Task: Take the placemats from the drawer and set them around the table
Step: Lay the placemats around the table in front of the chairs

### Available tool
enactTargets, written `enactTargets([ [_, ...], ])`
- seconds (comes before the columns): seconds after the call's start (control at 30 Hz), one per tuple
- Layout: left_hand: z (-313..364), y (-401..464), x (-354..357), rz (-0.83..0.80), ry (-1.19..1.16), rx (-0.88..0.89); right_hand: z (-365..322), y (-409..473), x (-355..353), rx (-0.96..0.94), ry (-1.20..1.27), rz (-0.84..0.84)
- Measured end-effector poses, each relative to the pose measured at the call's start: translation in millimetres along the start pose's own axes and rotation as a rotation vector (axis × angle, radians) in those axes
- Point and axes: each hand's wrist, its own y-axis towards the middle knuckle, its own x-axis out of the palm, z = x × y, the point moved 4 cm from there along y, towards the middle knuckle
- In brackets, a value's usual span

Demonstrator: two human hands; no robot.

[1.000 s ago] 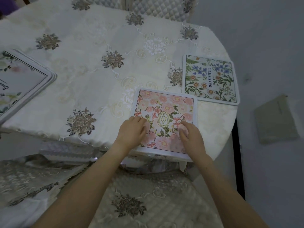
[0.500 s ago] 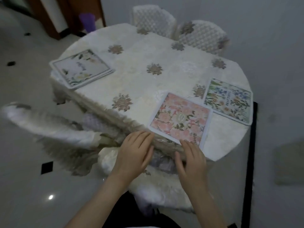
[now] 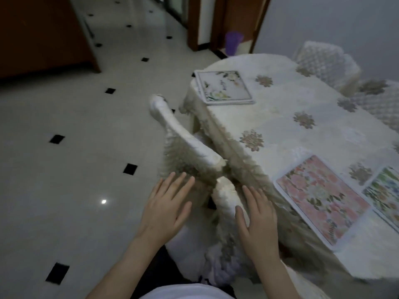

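A pink floral placemat (image 3: 319, 197) lies at the near edge of the round table (image 3: 291, 130). A green and blue floral placemat (image 3: 386, 195) sits just right of it, cut off by the frame. At the table's far left edge lies a small stack of white floral placemats (image 3: 224, 87). My left hand (image 3: 168, 206) and my right hand (image 3: 257, 216) hang in the air off the table, fingers straight and spread, holding nothing. They are above two covered chair backs.
Two cream-covered chairs (image 3: 185, 139) stand pushed against the table's near left side. More quilted chairs (image 3: 328, 65) stand at the far side. A purple bin (image 3: 233, 43) sits by a wooden door frame. The tiled floor (image 3: 64, 147) stretches to the left.
Both hands have left the pink placemat and drawn back off the table. The view has swung left, so the table now lies to the right.
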Motion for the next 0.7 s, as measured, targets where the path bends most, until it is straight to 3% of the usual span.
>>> enactTargets([
  [0.43,-269.8,-6.3,-131.6,0.124,0.104,-0.359,-259.6,145.1,168.8,-0.353,0.1,-0.099],
  [0.7,-365.5,60.6,-147.6,0.09,0.045,-0.329,-327.3,218.1,227.3,-0.374,0.084,-0.158],
])
